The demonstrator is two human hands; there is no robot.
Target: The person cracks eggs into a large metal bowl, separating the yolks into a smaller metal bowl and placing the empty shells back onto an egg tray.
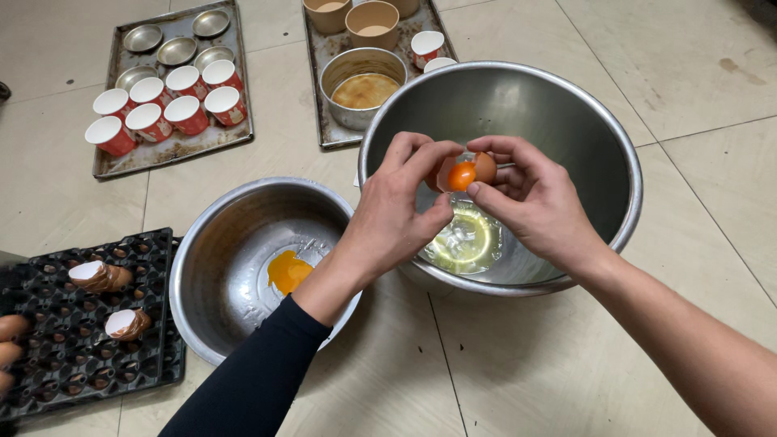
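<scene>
Two bare hands meet over a large steel bowl [615, 154] that stands on a tiled floor [712, 89], and between them they hold a cracked brown egg [464, 171]. The left hand [396, 210], with a dark sleeve, and the right hand [530, 202] each pinch half of the shell, fingertips closed on it, the halves tilted apart so the orange yolk stays cupped while clear white pools in the bowl directly beneath. Just beside it, to the left, a second steel bowl [218, 275] holds yolk [288, 271] alone, so the two parts are kept in separate vessels. Farther left, a black egg tray [81, 356] carries empty shell halves [101, 277], set back in its hollows out of the way, with whole eggs at its edge. Beyond the bowls lie two metal baking trays: one [174, 146] with red paper cups and small tins, the other [324, 57] with a round pan of baked cake [364, 91] and tan cups.
</scene>
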